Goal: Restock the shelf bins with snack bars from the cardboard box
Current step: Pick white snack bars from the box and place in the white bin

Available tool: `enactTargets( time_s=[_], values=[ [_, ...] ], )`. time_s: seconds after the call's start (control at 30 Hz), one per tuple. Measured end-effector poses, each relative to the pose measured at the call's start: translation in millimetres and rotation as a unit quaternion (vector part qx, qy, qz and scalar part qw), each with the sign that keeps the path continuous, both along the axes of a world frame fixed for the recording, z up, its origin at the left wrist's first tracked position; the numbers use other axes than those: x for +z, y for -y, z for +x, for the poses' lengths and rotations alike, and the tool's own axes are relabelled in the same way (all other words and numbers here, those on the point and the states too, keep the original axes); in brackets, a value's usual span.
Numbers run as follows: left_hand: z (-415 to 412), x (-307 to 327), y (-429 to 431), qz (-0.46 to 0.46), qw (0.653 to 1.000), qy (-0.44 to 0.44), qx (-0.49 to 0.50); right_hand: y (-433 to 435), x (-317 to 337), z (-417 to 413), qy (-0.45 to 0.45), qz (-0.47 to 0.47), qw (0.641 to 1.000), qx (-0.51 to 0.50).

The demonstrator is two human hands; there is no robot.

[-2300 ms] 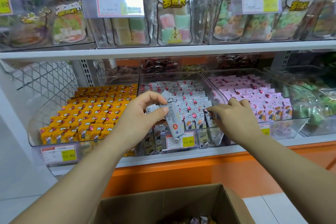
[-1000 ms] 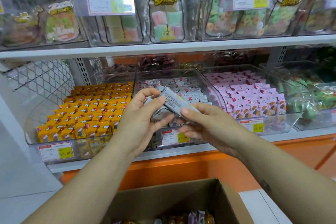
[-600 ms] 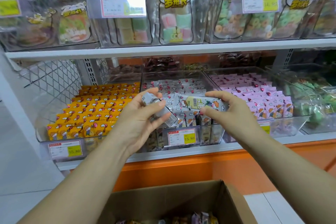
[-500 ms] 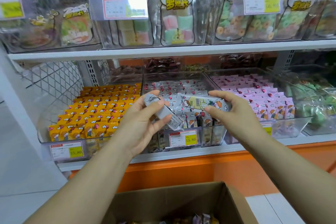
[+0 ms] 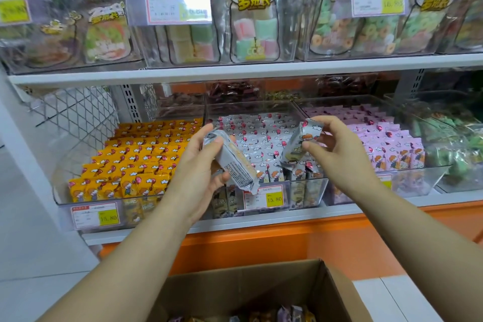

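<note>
One silver snack bar [image 5: 232,165] lies tilted in my left grip [image 5: 197,175], fingers curled round it; a second bar [image 5: 298,146] hangs pinched in my right grip [image 5: 339,154]; I see both over the middle bin [image 5: 313,188] of silver bars; the cardboard box [image 5: 235,287] stands open below.

On the white upper shelf [image 5: 235,70] stand clear pouches with cartoon animal heads, one holding pastel marshmallow cubes [image 5: 254,21] and another to its right holding ring-shaped gummies [image 5: 337,31], with a pink-edged price label [image 5: 177,6] in front. A wire mesh panel [image 5: 75,112] closes the lower level's left end. Below runs an orange base panel [image 5: 287,248] above pale floor tiles [image 5: 39,269].
</note>
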State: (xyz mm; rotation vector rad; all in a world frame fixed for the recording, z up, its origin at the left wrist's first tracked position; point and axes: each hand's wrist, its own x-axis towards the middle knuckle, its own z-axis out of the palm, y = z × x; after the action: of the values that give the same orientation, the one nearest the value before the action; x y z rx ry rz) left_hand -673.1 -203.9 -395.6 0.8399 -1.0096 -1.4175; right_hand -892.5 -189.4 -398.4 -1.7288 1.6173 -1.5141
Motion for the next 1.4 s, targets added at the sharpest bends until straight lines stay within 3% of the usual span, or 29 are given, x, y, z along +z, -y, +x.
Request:
enactTargets(
  time_s=[0.1,0.3,0.53,0.67,0.8,0.9,1.03,1.23,1.3,1.4],
  values=[
    [-0.5,-3.1,3.3,0.0,1.0,-0.011,0.011,0.7,3.3,5.8,-0.007,-0.028,0.999,0.019],
    [-4.3,-13.8,1.0,0.022,0.999,-0.034,-0.012,-3.0,-5.7,42.1,-0.123,-0.099,0.986,0.05],
    [5.3,-10.4,0.6,0.06,0.997,-0.044,0.032,-17.0,14.9,40.4,0.007,-0.136,0.99,0.019],
    [3.2,-2.6,-3.8,0.158,0.977,-0.138,0.036,-23.6,18.5,45.1,0.066,-0.068,0.988,0.121],
    [-5.3,-2.4,-9.1,0.158,0.972,-0.174,0.02,-19.0,14.7,49.8,0.166,-0.004,0.97,0.178],
    [-8.3,-6.1,-11.0,0.076,0.996,-0.041,0.011,-13.2,10.1,47.0,0.255,0.036,0.948,0.185],
    [-8.3,-8.4,-11.7,-0.048,0.986,0.158,-0.021,-11.8,3.9,47.6,0.235,0.044,0.953,0.188],
    [-7.9,-5.6,-11.4,-0.139,0.949,0.279,-0.036,-14.2,11.1,39.3,0.194,0.032,0.966,0.169],
    [-11.6,-0.6,-8.6,-0.196,0.913,0.357,-0.019,-16.8,17.6,36.0,0.132,0.015,0.98,0.15],
    [-23.6,7.3,-0.1,-0.294,0.832,0.469,0.012,-16.6,21.2,33.9,-0.011,-0.013,0.996,0.093]
  ],
)
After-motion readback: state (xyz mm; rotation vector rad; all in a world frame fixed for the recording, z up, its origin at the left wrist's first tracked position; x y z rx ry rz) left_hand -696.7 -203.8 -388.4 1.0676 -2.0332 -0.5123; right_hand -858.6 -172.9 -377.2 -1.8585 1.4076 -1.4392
